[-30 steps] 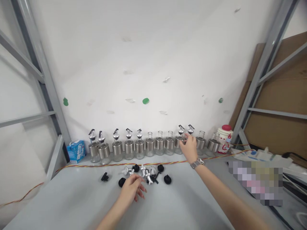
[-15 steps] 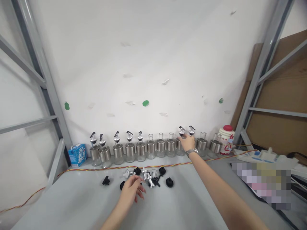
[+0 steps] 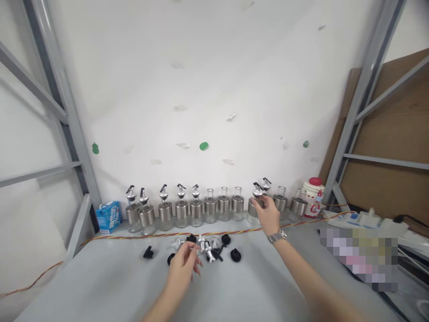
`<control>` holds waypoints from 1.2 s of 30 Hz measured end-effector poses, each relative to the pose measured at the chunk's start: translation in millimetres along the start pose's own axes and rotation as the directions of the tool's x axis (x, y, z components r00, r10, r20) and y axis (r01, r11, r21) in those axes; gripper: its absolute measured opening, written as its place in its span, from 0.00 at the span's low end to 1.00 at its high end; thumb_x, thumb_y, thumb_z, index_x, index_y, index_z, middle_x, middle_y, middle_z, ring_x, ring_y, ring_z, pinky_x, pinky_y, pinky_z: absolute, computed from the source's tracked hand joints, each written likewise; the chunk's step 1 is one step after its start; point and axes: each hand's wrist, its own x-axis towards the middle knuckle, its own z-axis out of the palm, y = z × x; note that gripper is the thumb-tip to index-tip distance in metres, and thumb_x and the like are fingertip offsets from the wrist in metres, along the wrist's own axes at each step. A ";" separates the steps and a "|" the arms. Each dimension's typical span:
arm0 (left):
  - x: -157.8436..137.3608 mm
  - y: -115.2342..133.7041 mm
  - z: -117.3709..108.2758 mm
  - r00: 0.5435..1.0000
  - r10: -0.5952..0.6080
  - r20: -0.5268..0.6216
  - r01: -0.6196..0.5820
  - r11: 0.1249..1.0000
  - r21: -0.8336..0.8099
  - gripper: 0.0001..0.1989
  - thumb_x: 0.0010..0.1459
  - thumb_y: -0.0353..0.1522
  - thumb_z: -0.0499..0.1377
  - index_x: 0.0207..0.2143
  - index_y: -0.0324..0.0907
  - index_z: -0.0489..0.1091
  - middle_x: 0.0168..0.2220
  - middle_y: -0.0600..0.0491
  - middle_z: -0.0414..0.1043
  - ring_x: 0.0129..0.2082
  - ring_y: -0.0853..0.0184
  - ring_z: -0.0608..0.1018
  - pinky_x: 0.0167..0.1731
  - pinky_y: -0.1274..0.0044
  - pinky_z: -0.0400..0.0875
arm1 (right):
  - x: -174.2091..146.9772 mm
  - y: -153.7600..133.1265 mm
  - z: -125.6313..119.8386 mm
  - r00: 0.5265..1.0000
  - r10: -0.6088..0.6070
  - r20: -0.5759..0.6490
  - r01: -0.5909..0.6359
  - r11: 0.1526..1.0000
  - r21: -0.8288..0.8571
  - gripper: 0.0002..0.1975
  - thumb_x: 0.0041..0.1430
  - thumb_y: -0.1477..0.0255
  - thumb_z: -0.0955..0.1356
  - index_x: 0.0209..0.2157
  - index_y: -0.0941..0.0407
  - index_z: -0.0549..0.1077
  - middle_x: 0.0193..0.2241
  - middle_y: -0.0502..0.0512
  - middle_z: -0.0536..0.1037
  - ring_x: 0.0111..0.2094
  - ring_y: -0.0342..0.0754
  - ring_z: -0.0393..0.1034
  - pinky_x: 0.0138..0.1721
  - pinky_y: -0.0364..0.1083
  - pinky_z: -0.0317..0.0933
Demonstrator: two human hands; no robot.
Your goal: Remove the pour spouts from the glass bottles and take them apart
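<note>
My right hand (image 3: 268, 215) wears a metal-banded watch and is closed round a glass oil bottle (image 3: 252, 209) with a steel sleeve. A silver-and-black pourer spout (image 3: 257, 189) sits in that bottle's neck. My fingers hide part of the bottle's right side. Low over the table, my left hand (image 3: 182, 264) has loosely bent fingers, apart, with nothing visible in them. Just beyond it lies a pile of silver and clear pourer spouts (image 3: 208, 248). Black stopper pieces lie around them, one (image 3: 236, 255) to the right and one (image 3: 148, 252) to the left.
Bottles line the wall, several with spouts (image 3: 181, 210), others with bare necks (image 3: 224, 203). A blue carton (image 3: 108, 217) stands at the left end, a white jar with a red lid (image 3: 314, 197) at the right. A twisted red-yellow wire (image 3: 154, 235) crosses in front. Power strips (image 3: 368, 221) lie right.
The bottle in my right hand has come slightly toward me and to the right, out of the row. My left hand has barely moved. The view has shifted a little.
</note>
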 end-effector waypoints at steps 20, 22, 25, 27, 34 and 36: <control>-19.8 4.3 -0.2 0.823 0.568 0.020 -0.288 0.386 0.876 0.31 0.47 0.30 0.56 0.55 0.42 0.53 0.39 0.48 0.68 0.37 0.60 0.71 0.37 0.70 0.67 | -108.0 -103.3 8.2 0.624 0.199 0.756 -0.671 0.633 0.387 0.15 0.42 0.65 0.71 0.30 0.59 0.70 0.29 0.54 0.75 0.34 0.48 0.70 0.36 0.45 0.63; -18.4 6.6 -6.3 0.813 0.580 0.053 -0.280 0.309 0.909 0.32 0.45 0.26 0.56 0.54 0.45 0.54 0.39 0.49 0.67 0.38 0.60 0.70 0.38 0.69 0.66 | -102.4 -90.0 9.0 0.625 0.305 0.719 -0.656 0.705 0.271 0.16 0.43 0.61 0.70 0.25 0.60 0.70 0.23 0.52 0.74 0.27 0.44 0.69 0.29 0.41 0.62; -16.7 10.0 -9.9 0.765 0.633 0.114 -0.289 0.180 0.940 0.32 0.45 0.23 0.54 0.54 0.47 0.56 0.40 0.49 0.67 0.38 0.60 0.70 0.39 0.68 0.65 | -100.2 -72.3 11.2 0.598 0.402 0.693 -0.647 0.753 0.121 0.21 0.45 0.55 0.67 0.15 0.59 0.64 0.10 0.46 0.64 0.13 0.38 0.57 0.14 0.38 0.50; -16.6 11.0 -8.9 0.728 0.668 0.157 -0.301 0.105 0.948 0.31 0.46 0.22 0.53 0.54 0.48 0.56 0.39 0.49 0.67 0.38 0.61 0.70 0.40 0.68 0.65 | -101.5 -66.7 11.9 0.558 0.424 0.714 -0.672 0.735 0.090 0.23 0.46 0.54 0.65 0.12 0.57 0.59 0.05 0.42 0.55 0.08 0.35 0.47 0.11 0.38 0.42; -21.1 10.4 -5.7 0.722 0.671 0.165 -0.339 0.136 0.931 0.32 0.44 0.25 0.54 0.54 0.49 0.56 0.38 0.50 0.68 0.38 0.62 0.71 0.36 0.73 0.67 | -96.9 -78.8 5.8 0.512 0.518 0.686 -0.772 0.628 0.101 0.23 0.41 0.57 0.70 0.13 0.54 0.53 0.05 0.37 0.47 0.07 0.33 0.39 0.09 0.37 0.34; -22.1 11.4 -7.1 0.746 0.644 0.167 -0.352 0.170 0.920 0.32 0.43 0.26 0.55 0.54 0.48 0.56 0.38 0.50 0.68 0.38 0.61 0.71 0.35 0.73 0.67 | -95.5 -81.6 4.8 0.519 0.521 0.678 -0.767 0.635 0.099 0.23 0.40 0.58 0.70 0.13 0.54 0.53 0.04 0.37 0.47 0.07 0.33 0.39 0.09 0.38 0.34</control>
